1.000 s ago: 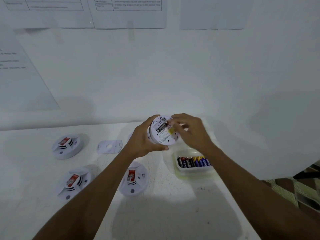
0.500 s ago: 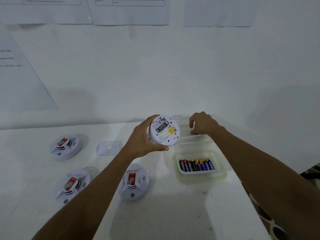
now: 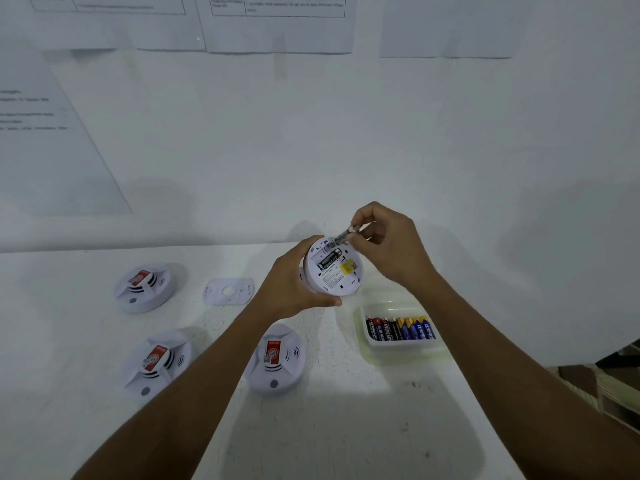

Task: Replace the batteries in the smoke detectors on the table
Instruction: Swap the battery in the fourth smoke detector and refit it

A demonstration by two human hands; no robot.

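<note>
My left hand [image 3: 294, 282] holds a round white smoke detector [image 3: 334, 268] above the table with its back turned up. One black battery [image 3: 329, 259] lies in its open compartment, next to a yellow sticker. My right hand [image 3: 384, 244] pinches a second battery [image 3: 343, 235] by one end; its other end touches the detector's top edge. Three more white detectors lie face up on the table: one at the far left [image 3: 143, 287], one at the near left [image 3: 157, 362], and one under my left forearm [image 3: 275, 363].
A clear plastic tray [image 3: 398, 348] with several batteries sits on the white table [image 3: 346, 427] to the right of the detectors. A flat white cover plate [image 3: 228, 291] lies between the far detector and my left hand. Papers hang on the wall behind. The table's right edge runs close to the tray.
My right hand left the detector, went to the table behind the tray, and came back holding a battery against the detector's top edge. My left hand kept the detector in place.
</note>
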